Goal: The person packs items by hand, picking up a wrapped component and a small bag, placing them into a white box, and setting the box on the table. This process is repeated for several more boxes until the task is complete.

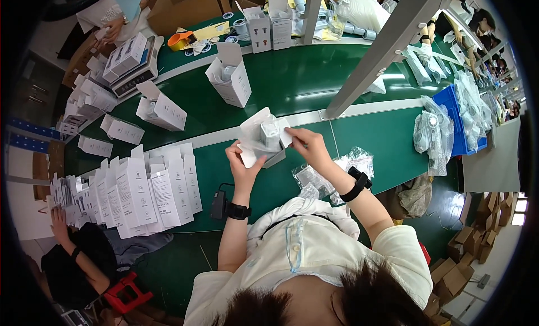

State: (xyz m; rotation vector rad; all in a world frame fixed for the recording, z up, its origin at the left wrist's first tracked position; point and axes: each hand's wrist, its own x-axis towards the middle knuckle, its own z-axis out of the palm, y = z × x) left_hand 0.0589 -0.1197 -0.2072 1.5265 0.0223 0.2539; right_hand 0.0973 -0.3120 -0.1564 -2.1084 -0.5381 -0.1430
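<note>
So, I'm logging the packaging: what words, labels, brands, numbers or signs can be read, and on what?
None reads clearly enough to quote.
Held white carton: no print discernible.
Row of white cartons, lower left: icons and lines, too small.
Standing carton at the back: small coloured pictures; print too small.
Dark box at upper left: pale characters, too blurred.

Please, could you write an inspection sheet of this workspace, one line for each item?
Surface: green bench, crossed by a pale rail.
Things in hand: open white box, wrapped part at its mouth.
Clutter: upright cartons at left; clear bags near the right forearm; orange dispenser at the far side.
Hands: left hand at the left flap; right hand pinching the right flap.
Cables: short black lead by the left wrist.
Surroundings: blue bin at right; brown boxes lower right; co-worker's hand at left.
</note>
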